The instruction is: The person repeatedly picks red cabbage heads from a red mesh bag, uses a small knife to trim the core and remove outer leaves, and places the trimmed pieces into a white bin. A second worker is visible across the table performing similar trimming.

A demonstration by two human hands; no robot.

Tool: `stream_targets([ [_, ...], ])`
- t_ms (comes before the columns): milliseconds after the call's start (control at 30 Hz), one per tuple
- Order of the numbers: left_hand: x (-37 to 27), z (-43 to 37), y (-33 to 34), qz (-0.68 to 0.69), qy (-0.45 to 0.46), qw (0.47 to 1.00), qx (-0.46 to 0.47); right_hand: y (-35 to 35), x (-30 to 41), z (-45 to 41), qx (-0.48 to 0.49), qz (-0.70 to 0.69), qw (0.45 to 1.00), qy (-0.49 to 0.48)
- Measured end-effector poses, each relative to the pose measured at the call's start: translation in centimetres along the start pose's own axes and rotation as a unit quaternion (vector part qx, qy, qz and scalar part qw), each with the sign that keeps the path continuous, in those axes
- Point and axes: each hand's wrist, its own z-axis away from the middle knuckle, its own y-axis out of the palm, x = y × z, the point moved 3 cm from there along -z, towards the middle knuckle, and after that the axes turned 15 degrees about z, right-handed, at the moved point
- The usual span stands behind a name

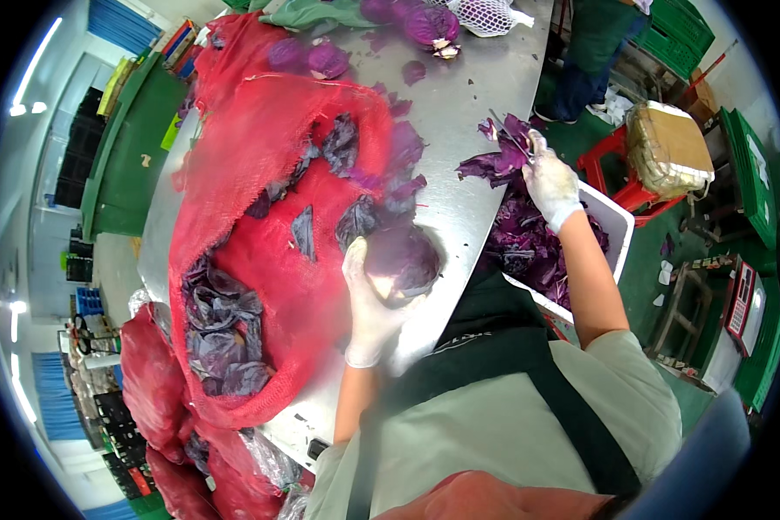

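My left hand (378, 312), in a pale glove, holds a red cabbage head (403, 260) near the edge of the steel table (474, 97). My right hand (549, 175), gloved too, grips a thin-bladed knife (508, 133) together with loose purple cabbage leaves (504, 156). Below it, a white bin (614, 227) filled with purple leaves stands against the table's side. A red mesh sack (279, 253) lies spread to the left of the cabbage, with dark wilted leaves (224, 338) in it. More leaf scraps lie between the sack and the cabbage.
Further red cabbages (431, 27) and a white foam net (484, 16) lie at the table's far end. Another person (582, 58) stands beyond. Right of the bin are a red stool (608, 159) bearing a box and a scale (744, 305). Full red sacks (153, 383) lie at left.
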Motion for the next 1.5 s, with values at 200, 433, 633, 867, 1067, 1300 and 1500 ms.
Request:
stream_targets([
  [200,-0.7,-0.4,0.3,-0.034,0.007,0.997,0.062,-6.5,9.3,3.3,0.185,-0.671,0.714,0.075],
  [433,-2.2,-1.1,0.2,-0.023,-0.002,0.992,0.124,-9.7,16.2,0.9,0.247,-0.335,0.88,-0.228],
  [633,-2.5,-1.7,0.1,-0.029,0.014,0.986,0.164,-9.4,16.4,-1.3,0.273,-0.304,0.852,-0.328],
  [867,-1.0,-0.7,-0.8,-0.063,0.023,0.99,0.122,-2.3,10.4,-0.3,0.235,-0.123,0.951,-0.161],
  [1067,-2.7,-0.9,-1.1,-0.148,-0.01,0.977,0.154,-3.2,11.8,4.0,0.411,-0.55,0.723,0.077],
  [1300,-4.7,-5.1,-2.0,-0.182,0.106,0.93,0.3,-5.8,14.0,2.8,0.515,-0.506,0.69,-0.054],
  [1500,-3.1,-4.3,-1.4,-0.13,0.111,0.928,0.33,-1.0,12.7,3.7,0.508,-0.524,0.682,0.044],
])
